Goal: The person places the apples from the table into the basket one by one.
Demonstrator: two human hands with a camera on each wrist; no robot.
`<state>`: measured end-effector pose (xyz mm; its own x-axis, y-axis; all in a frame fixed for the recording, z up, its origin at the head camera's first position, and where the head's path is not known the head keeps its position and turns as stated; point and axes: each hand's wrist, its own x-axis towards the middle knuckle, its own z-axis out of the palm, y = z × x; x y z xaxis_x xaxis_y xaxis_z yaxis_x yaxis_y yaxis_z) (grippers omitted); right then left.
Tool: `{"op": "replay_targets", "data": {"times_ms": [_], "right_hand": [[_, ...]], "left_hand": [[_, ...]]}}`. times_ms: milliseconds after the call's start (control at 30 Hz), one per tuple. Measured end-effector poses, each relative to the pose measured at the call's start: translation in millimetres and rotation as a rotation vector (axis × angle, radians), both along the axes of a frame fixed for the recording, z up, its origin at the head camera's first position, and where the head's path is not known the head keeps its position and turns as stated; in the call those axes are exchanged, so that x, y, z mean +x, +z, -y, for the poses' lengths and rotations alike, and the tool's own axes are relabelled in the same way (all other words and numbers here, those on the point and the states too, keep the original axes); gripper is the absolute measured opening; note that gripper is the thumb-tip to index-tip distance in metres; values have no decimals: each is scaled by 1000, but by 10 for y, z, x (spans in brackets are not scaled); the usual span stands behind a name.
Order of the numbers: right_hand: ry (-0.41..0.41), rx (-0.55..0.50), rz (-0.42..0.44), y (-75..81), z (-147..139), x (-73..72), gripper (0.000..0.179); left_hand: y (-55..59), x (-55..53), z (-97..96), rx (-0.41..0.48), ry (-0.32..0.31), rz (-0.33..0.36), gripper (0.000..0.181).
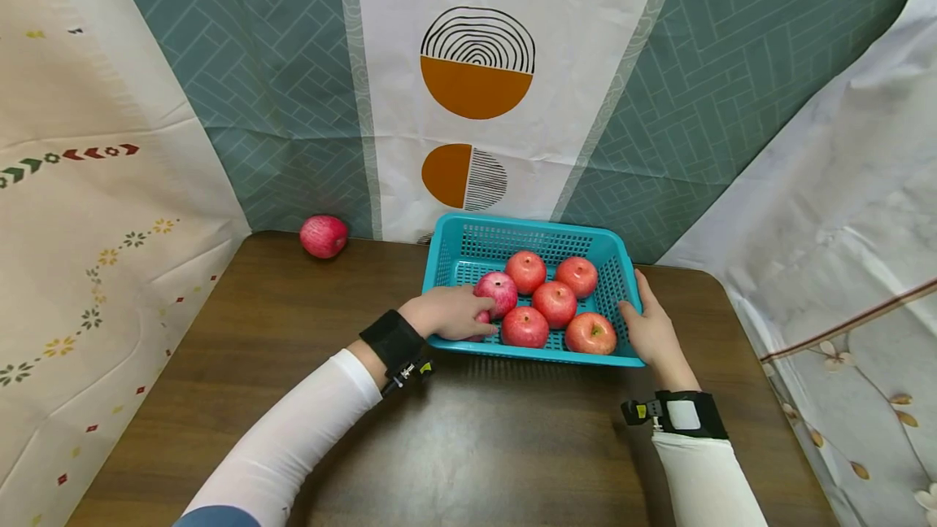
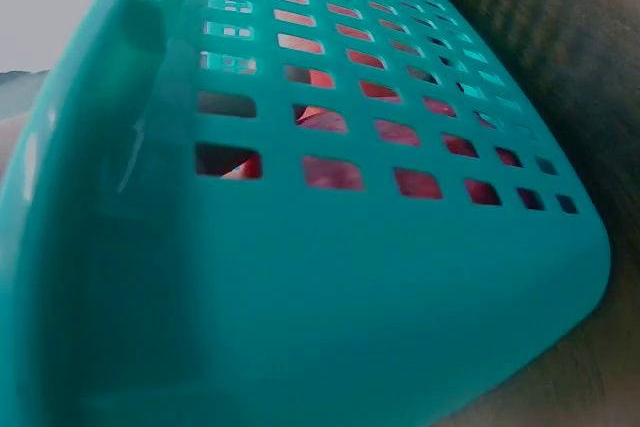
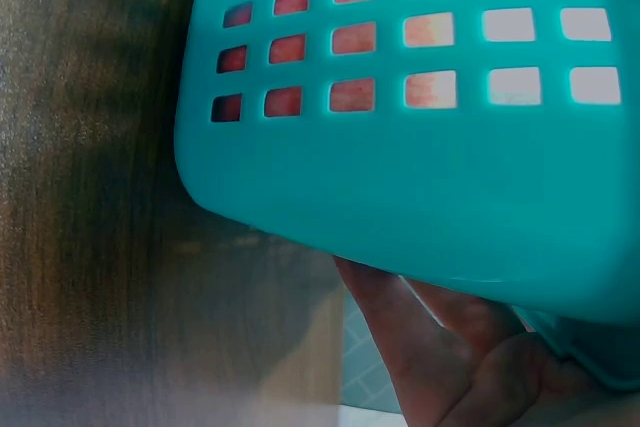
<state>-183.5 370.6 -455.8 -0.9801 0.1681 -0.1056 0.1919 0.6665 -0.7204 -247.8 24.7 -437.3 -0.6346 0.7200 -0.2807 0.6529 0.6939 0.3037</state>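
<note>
A turquoise plastic basket (image 1: 538, 355) with a perforated wall stands on the table and contains several red apples (image 1: 554, 304). My left hand (image 1: 455, 314) reaches over its front left corner and grips an apple (image 1: 482, 318) low inside, mostly hidden by the fingers. Right beside those fingers lies a darker red apple (image 1: 496, 293). At the other end, my right hand (image 1: 651, 328) holds the basket's right side, thumb over the rim. From the right wrist, part of that hand (image 3: 440, 357) shows past the basket's wall (image 3: 420, 187). The left wrist view is filled mostly by the basket's wall (image 2: 330, 277).
One more red apple (image 1: 324, 236) sits alone at the back left of the brown wooden table (image 1: 468, 446). Behind the table hangs a patterned cloth (image 1: 293, 104), close to the basket's back edge. Pale cloths hang on the left (image 1: 95, 267) and right (image 1: 842, 267).
</note>
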Motion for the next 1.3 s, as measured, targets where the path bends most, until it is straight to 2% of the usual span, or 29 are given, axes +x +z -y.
{"op": "replay_targets", "data": {"times_ms": [133, 467, 733, 1300], "right_hand": [[5, 8, -5, 6, 3, 1, 65], [3, 6, 3, 21, 22, 16, 65], [-2, 6, 6, 25, 21, 15, 65], [-8, -21, 21, 38, 23, 30, 65]], "left_hand": [[-3, 8, -2, 0, -2, 17, 35], [-5, 8, 1, -12, -36, 10, 39], [19, 11, -1, 25, -49, 2, 37], [79, 36, -7, -6, -1, 11, 42]]}}
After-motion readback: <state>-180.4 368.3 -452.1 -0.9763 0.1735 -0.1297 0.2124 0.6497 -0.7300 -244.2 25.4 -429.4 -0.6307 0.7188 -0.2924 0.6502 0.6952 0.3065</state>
